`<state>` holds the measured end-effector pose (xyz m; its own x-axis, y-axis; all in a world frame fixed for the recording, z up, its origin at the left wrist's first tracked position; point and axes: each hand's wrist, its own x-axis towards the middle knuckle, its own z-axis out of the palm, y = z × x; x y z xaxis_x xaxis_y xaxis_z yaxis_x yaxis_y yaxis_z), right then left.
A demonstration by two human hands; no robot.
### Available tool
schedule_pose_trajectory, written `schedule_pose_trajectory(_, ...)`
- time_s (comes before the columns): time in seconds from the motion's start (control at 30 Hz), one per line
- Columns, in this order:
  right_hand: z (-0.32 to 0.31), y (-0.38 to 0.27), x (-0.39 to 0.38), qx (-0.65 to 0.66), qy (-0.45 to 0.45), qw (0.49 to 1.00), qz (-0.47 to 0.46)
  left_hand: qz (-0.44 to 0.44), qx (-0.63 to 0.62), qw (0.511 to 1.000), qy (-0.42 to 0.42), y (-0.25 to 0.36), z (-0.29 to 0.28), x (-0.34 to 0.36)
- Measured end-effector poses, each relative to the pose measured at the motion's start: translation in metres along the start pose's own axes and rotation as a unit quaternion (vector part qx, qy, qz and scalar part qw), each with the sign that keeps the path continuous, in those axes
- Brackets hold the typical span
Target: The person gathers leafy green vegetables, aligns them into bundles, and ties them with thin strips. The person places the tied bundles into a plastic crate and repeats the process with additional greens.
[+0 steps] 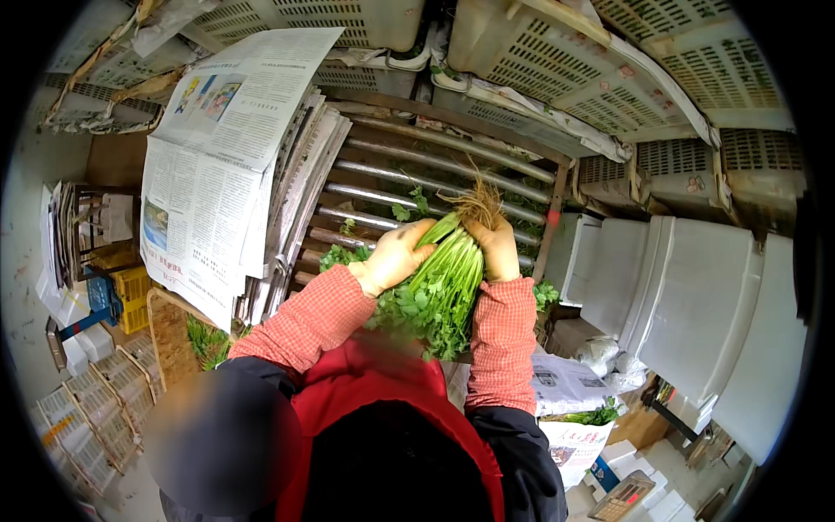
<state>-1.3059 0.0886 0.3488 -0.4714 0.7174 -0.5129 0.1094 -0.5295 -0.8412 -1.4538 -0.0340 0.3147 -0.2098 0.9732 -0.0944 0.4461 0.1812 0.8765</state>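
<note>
A bunch of coriander hangs in front of me, its brown roots at the far end and its leaves toward my chest. My right hand is closed around the stems just below the roots, on the right side. On the left side, my left hand is closed on the same stems, its fingers partly hidden behind them. Beneath the bunch lies a rack of metal bars, with loose green sprigs on it.
A tall stack of newspapers stands on the rack's left. Plastic crates line the far side. White foam boxes are piled on the right. A newspaper-wrapped bundle of greens sits at the lower right. More greens lie at the left.
</note>
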Motion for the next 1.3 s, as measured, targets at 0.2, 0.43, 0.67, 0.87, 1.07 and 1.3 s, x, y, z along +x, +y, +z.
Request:
schedule_pose_trajectory(0.2, -0.016, 0.005, -0.012, -0.05, -0.029, 0.998, 0.005, 0.066, 0.015, 0.991, -0.117, 0.015, 0.007, -0.004)
schedule_pose_trajectory(0.43, -0.025, 0.001, -0.039, -0.123, 0.015, 0.989, -0.081, -0.012, -0.104, 0.934, -0.34, -0.002, 0.0, 0.013)
schedule_pose_trajectory(0.67, -0.158, -0.071, -0.077, -0.181, 0.329, 0.906, -0.195, 0.029, 0.079, 0.928, -0.363, -0.018, -0.012, 0.033)
schedule_pose_trajectory(0.87, -0.284, -0.103, -0.141, -0.277, 0.496, 0.763, -0.308, -0.029, 0.225, 0.967, -0.12, -0.03, -0.045, 0.065)
schedule_pose_trajectory(1.07, -0.306, -0.089, -0.167, -0.104, 0.546, 0.752, -0.355, 0.018, 0.231, 0.973, -0.018, -0.021, -0.022, 0.064)
schedule_pose_trajectory(1.3, -0.278, -0.07, -0.186, 0.001, 0.489, 0.736, -0.468, 0.083, -0.082, 0.993, 0.017, 0.094, 0.041, 0.051)
